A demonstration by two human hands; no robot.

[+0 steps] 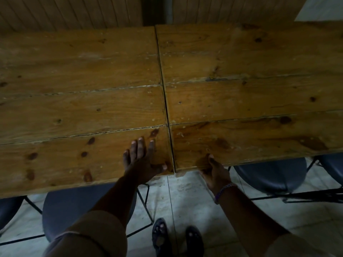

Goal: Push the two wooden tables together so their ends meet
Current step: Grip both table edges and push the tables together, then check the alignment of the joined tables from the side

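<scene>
Two plank-topped wooden tables fill the view, the left table and the right table. Their ends lie against each other along a thin dark seam running from top centre down to the near edge. The right table's near edge sits a little farther from me than the left one's. My left hand lies flat on the left table's near right corner, fingers spread, thumb close to the seam. My right hand grips the near edge of the right table beside the seam, thumb on top, fingers under the board.
Dark blue chairs with black wire legs stand tucked under the near edges, one at the left and one at the right. My sandalled feet stand on pale floor tiles. A wood-panelled wall runs behind the tables.
</scene>
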